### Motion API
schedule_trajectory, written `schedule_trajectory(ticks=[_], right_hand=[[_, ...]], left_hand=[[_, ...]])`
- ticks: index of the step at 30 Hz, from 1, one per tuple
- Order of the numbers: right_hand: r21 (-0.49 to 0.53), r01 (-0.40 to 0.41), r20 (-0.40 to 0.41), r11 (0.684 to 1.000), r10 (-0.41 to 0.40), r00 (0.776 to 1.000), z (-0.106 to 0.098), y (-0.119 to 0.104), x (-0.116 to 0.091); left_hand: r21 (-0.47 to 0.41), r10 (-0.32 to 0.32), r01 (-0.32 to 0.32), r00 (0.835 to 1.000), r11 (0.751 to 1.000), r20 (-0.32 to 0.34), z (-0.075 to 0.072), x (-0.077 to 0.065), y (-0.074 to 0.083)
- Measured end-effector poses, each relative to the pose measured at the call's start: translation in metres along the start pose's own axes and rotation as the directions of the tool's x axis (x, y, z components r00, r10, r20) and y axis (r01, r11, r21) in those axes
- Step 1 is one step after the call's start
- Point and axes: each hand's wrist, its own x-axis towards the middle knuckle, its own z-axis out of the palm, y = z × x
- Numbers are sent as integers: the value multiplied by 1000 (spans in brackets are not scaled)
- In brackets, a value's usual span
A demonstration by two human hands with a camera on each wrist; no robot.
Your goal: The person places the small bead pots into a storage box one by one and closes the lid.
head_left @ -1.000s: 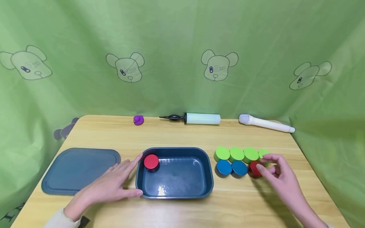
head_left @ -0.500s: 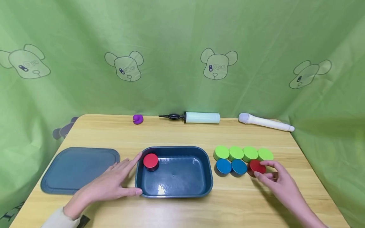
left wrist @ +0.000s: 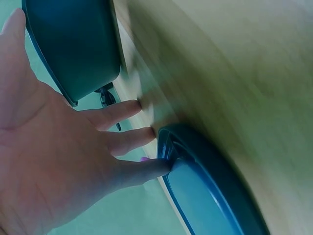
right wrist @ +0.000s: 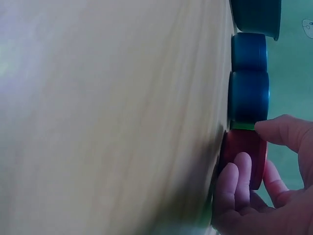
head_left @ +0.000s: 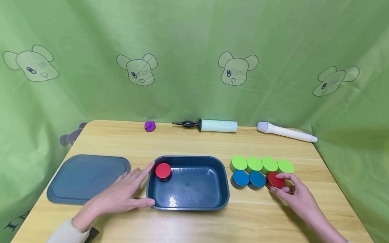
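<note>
My left hand (head_left: 123, 195) spreads its fingers at the left side of a dark blue plastic box (head_left: 225, 175); index fingertip and thumb touch its rim. In the left wrist view, the other fingers of that hand (left wrist: 63, 152) extend towards the dark blue lid (left wrist: 254, 215). A red cylindrical block (head_left: 163, 170) sits in the box's far left corner. My right hand (head_left: 299, 195) grips a second red cylindrical block (head_left: 275, 180) at the right end of the front row. The right wrist view has the thumb and curled fingers of this hand (right wrist: 283, 196) about the red block (right wrist: 239, 144).
Two blue cylinders (head_left: 257, 179) stand left of the gripped red block, with a row of several light green cylinders (head_left: 254, 164) behind. A purple duck (head_left: 150, 126), a hand pump (head_left: 218, 126) and a white microphone-shaped object (head_left: 287, 131) lie along the table's back edge, before a green curtain (head_left: 188, 67).
My right hand's index finger has come down from over the rightmost green cylinder to the red block, and the thumb has settled at its near side. The left hand holds its place.
</note>
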Motion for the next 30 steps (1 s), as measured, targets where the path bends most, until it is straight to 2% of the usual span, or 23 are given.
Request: schedule_trajectory(ticks=[13,20,23,30], right_hand=[[25,30,-54,999,-29,998,6,5,-4],[-7,26,-82,1000,-27,996,0,2,-6],[27,23,-97,999,-20,995,-2,-2,-8],[186,18,-91,982,-1,996,-2,-13,-13]], left_hand=[[-17,-30,29,999,999,-23,2,0,1],[-23,-36,36,999,999,-35,4,2,1],[-26,-44,43,998,999,-33,5,3,2],[-30,-46,46,999,999,-24,3,3,4]])
